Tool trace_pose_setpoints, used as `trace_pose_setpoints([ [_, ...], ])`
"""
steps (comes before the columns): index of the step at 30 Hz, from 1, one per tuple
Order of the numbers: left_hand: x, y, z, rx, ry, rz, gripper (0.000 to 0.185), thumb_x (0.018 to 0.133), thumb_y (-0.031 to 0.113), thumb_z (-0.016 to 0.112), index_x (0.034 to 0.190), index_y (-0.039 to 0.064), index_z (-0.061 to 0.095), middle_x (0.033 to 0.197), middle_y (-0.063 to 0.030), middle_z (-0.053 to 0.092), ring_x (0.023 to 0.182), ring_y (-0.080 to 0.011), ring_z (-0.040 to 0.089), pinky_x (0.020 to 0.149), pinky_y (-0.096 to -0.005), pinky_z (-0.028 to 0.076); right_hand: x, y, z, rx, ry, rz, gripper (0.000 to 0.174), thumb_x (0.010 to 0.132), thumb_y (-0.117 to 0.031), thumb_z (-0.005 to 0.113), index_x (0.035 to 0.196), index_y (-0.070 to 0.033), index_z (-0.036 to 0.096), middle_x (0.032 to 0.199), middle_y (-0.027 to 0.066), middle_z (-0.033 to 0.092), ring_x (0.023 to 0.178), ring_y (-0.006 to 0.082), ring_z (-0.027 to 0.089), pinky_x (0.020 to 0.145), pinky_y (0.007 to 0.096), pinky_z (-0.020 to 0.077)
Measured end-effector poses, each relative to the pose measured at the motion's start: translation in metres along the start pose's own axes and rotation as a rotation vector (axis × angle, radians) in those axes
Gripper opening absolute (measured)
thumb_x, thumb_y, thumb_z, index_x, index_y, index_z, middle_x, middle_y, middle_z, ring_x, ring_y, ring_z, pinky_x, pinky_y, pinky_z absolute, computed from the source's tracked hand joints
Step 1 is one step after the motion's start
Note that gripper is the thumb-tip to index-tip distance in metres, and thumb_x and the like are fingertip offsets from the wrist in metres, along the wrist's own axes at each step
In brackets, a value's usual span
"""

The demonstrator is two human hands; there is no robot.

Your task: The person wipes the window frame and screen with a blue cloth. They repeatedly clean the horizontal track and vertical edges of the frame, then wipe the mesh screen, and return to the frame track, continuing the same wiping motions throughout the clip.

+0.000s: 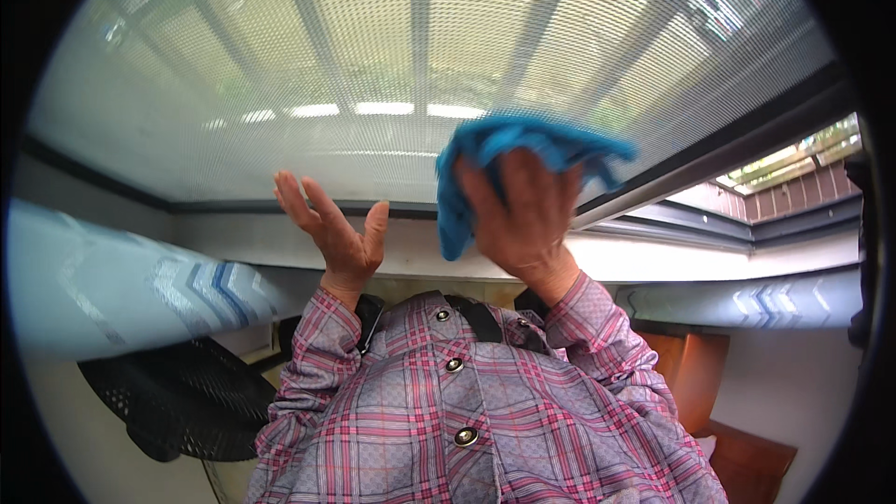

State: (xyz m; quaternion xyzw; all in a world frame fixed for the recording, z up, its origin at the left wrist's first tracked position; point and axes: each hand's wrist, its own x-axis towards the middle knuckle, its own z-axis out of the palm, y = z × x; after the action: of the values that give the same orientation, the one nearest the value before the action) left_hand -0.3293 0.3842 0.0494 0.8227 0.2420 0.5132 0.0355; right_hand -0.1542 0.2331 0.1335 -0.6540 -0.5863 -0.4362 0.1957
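A blue cloth (462,175) is bunched under my right hand (521,213), which is slightly blurred and presses it at the lower part of a mesh window screen (350,70). Folds of the cloth stick out above and to both sides of the fingers. My left hand (339,231) is raised near the screen's lower frame, left of the cloth, with its fingers and thumb apart and nothing in it. Behind the mesh run several upright bars.
A pale windowsill (413,245) runs below the screen. Patterned light-blue curtains hang at the left (140,280) and right (756,301). A black perforated chair (189,399) stands lower left, wooden furniture (745,462) lower right. The window (791,161) shows brickwork outside at the right.
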Motion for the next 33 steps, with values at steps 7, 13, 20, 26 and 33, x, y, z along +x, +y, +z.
trace_pose_setpoints([
  [7, 0.002, -0.008, 0.024, 0.039, 0.046, 0.077, 0.1, 0.098, 0.051, 0.06, 0.162, 0.002, 0.0, 0.165, -0.0245, -0.009, 0.152, -0.0472, -0.007, 0.12, -0.0646, 0.0, 0.001, 0.031, -0.013, -0.084, 0.156, 0.228, 0.037, 0.088, -0.031, 0.067, 0.125, -0.03, 0.07, 0.136, 0.0101, 0.058, 0.119, 0.03, 0.057, 0.113, 0.0564, 0.0286],
  [13, 0.003, -0.022, 0.029, 0.123, 0.055, 0.142, 0.101, 0.099, 0.061, 0.051, 0.162, 0.005, -0.005, 0.166, -0.0222, -0.016, 0.153, -0.0437, -0.014, 0.12, -0.0641, -0.003, 0.0, 0.016, -0.003, -0.078, 0.114, 0.06, 0.04, 0.094, -0.034, 0.061, 0.132, -0.025, 0.067, 0.143, 0.0078, 0.056, 0.134, 0.0317, 0.051, 0.12, 0.0596, 0.0186],
  [20, 0.003, -0.022, 0.027, 0.129, 0.048, 0.137, 0.102, 0.098, 0.064, 0.05, 0.162, 0.004, -0.003, 0.166, -0.0209, -0.015, 0.154, -0.0431, -0.011, 0.12, -0.0646, -0.001, 0.017, 0.058, -0.029, -0.016, 0.283, 0.217, 0.039, 0.091, -0.03, 0.065, 0.127, -0.017, 0.069, 0.141, 0.0143, 0.056, 0.132, 0.0359, 0.05, 0.116, 0.0585, 0.0262],
  [26, 0.029, -0.012, 0.015, 0.135, 0.179, 0.234, 0.097, 0.099, 0.056, 0.054, 0.161, 0.003, 0.003, 0.163, -0.0205, 0.002, 0.153, -0.0432, -0.004, 0.121, -0.0658, 0.005, 0.011, 0.07, -0.039, -0.248, 0.233, 0.213, 0.034, 0.087, -0.026, 0.069, 0.119, -0.017, 0.073, 0.134, 0.0185, 0.057, 0.127, 0.0391, 0.052, 0.109, 0.0562, 0.0371],
  [33, 0.043, 0.002, 0.022, 0.147, 0.152, 0.268, 0.097, 0.099, 0.057, 0.053, 0.162, 0.006, -0.001, 0.166, -0.0185, -0.009, 0.154, -0.0414, -0.011, 0.121, -0.0651, 0.0, -0.027, 0.077, -0.055, -0.269, 0.133, 0.201, 0.035, 0.084, -0.026, 0.071, 0.118, -0.021, 0.073, 0.131, 0.0145, 0.059, 0.125, 0.037, 0.053, 0.113, 0.0579, 0.0357],
])
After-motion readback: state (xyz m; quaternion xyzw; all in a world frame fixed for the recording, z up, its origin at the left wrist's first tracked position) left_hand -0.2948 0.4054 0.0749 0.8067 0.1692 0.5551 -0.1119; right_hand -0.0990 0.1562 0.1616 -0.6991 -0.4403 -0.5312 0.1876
